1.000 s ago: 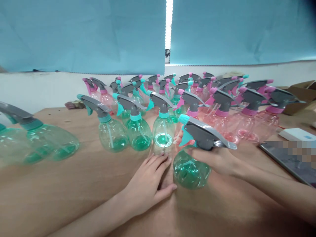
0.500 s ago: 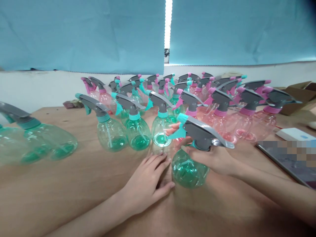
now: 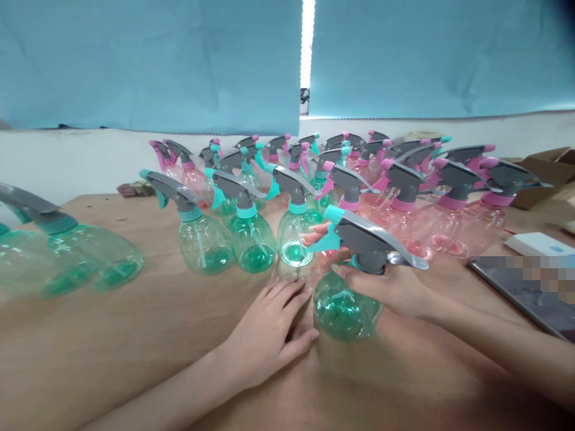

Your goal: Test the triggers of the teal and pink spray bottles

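Observation:
My right hand (image 3: 386, 286) is closed around the neck of a green spray bottle (image 3: 344, 311) that stands on the wooden table (image 3: 157, 335). Its grey trigger head (image 3: 372, 245) has a teal nozzle, and my fingers reach round to the teal trigger. My left hand (image 3: 269, 332) lies flat on the table just left of this bottle, fingers spread, thumb close to the bottle's base. It holds nothing.
Several green spray bottles (image 3: 251, 233) and pink ones (image 3: 404, 209) crowd the far side of the table. Two more green bottles (image 3: 72, 257) stand at the left edge. A dark tablet (image 3: 525, 293), a white box (image 3: 539, 244) and a cardboard box (image 3: 548, 170) are at the right.
My right hand has shifted on the bottle: fingers now reach forward round the teal trigger, and the bottle has moved slightly back. My left hand has stayed flat on the table.

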Demonstrator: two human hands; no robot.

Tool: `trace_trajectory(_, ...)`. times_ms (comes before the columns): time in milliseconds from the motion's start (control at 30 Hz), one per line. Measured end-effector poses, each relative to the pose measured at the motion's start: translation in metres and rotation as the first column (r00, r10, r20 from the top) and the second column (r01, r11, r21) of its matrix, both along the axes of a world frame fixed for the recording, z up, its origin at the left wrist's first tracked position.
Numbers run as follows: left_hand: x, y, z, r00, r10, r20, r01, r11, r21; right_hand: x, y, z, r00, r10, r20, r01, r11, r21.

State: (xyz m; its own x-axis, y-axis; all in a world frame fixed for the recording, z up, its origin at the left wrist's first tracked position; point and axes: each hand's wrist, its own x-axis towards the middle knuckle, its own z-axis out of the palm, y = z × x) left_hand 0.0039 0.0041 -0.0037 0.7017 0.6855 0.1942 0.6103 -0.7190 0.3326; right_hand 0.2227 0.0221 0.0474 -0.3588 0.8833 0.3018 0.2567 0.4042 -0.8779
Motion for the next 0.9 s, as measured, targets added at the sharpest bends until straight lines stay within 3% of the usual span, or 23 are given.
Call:
trace_trajectory(400,0.0,0.0,0.0,0.999,-0.001,-0.034,0.002,1.0,0.015,0.0,0.0,-0.004,0.999,-0.029,0.02,0.029,0.999,-0.026)
trace_trajectory(567,0.0,-0.001,0.0,0.999,-0.005,-0.039,0.005,1.0,0.021,-0.002,-0.001,0.001,0.997,-0.074,0.038,0.074,0.997,-0.011)
trace_trajectory(900,0.001,-0.001,0.002,0.998,0.001,-0.065,0.001,1.0,0.03,-0.004,-0.002,0.007,0.998,-0.048,0.049,0.047,0.999,0.018)
